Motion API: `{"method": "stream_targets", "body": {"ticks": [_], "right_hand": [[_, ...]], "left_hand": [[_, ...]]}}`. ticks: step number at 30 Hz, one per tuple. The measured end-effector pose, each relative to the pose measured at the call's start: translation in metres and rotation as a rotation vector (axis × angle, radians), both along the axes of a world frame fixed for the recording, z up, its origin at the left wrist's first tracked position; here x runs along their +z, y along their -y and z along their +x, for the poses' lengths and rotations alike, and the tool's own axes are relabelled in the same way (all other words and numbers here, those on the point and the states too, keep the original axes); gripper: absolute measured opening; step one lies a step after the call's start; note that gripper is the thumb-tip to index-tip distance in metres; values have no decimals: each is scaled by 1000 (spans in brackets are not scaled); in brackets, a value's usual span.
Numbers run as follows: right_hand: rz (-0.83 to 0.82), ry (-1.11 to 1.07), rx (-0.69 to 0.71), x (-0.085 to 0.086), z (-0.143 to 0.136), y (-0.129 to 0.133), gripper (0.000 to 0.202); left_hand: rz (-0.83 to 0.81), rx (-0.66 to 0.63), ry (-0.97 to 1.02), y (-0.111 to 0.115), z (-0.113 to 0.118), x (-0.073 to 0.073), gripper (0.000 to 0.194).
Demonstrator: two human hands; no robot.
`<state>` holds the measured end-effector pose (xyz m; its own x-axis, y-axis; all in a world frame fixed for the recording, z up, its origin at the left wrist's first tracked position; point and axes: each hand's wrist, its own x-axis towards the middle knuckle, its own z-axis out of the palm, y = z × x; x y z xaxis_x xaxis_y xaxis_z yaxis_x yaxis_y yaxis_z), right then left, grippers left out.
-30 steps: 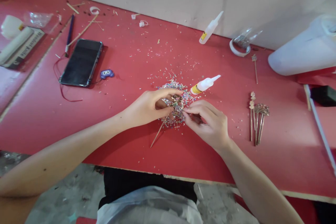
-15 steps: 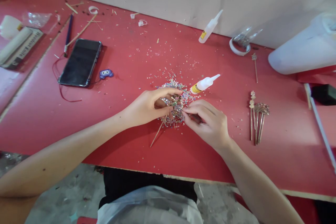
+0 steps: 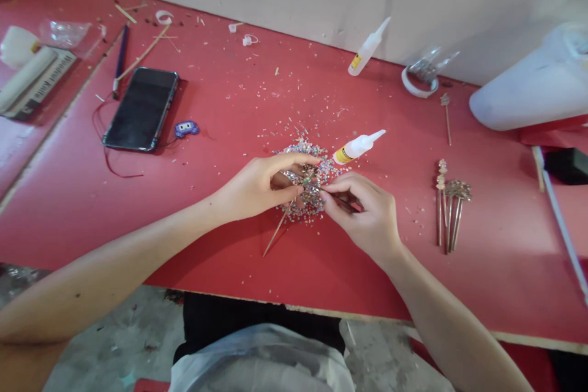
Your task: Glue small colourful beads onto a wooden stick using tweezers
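Note:
My left hand (image 3: 264,187) is closed round a hair stick, its fingers curved about the ornate, glittering head (image 3: 309,175). The stick's thin shaft (image 3: 274,237) slants down toward the table's front edge. In my right hand (image 3: 370,208) a slim dark tool (image 3: 337,195) is pinched between thumb and fingers; its tip points at the ornate head, and whether it touches cannot be made out. Beneath both hands lies a heap of small shiny multicoloured chips (image 3: 301,214). A glue bottle (image 3: 357,147) with a pointed nozzle lies just beyond my right hand.
Several finished-looking hair sticks (image 3: 452,214) lie on the right of the red table (image 3: 220,257). Farther back are a second glue bottle (image 3: 368,49) and a small white dish (image 3: 419,82). A phone (image 3: 140,110) and a brush (image 3: 120,61) lie at the left.
My right hand has turned slightly, its fingers lifting a little, and more of the slim tool shows, pointing left to the ornate head. My left hand holds almost still.

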<state>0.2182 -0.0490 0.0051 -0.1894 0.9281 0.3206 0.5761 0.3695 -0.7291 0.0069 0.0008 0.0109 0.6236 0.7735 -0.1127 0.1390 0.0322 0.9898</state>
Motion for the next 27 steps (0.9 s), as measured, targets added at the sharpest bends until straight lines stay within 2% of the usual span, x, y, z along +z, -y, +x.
{"method": "stream_targets", "body": {"ticks": [12, 22, 24, 27], "right_hand": [[-223, -132, -58, -1, 1, 1, 7], [-577, -301, -116, 3, 3, -7, 20], [-570, -305, -112, 3, 4, -8, 20], [-445, -294, -101, 4, 4, -5, 14]], "left_hand": [[-17, 0, 38, 1, 0, -2, 47], [-39, 19, 66, 0, 0, 0, 46], [-42, 44, 74, -1, 0, 0, 46], [-49, 45, 82, -2, 0, -2, 46]]}}
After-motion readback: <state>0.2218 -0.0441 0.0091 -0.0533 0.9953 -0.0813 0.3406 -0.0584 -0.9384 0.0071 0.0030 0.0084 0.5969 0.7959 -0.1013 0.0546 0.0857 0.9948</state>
